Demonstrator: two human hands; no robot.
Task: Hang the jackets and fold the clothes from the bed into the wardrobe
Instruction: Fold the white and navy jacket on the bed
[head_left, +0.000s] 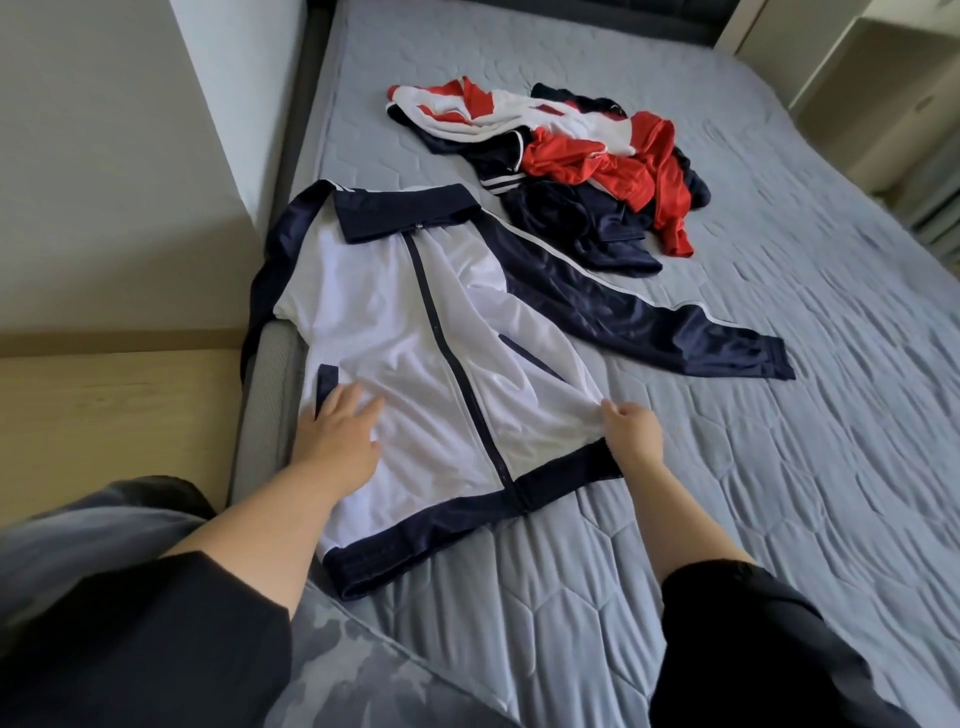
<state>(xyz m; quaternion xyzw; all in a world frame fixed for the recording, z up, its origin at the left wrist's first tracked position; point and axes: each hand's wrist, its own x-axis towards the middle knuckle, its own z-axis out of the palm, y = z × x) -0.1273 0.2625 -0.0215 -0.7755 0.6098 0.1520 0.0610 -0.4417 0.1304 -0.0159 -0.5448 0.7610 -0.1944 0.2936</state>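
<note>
The right hand has its grip pinched on the side hem of the white and navy jacket. The left hand rests flat on the jacket front, its grip wide and fingers spread. The zipped jacket lies face up near the edge of the bed. A pile of red, white and navy clothes sits farther up the mattress, just beyond the jacket.
</note>
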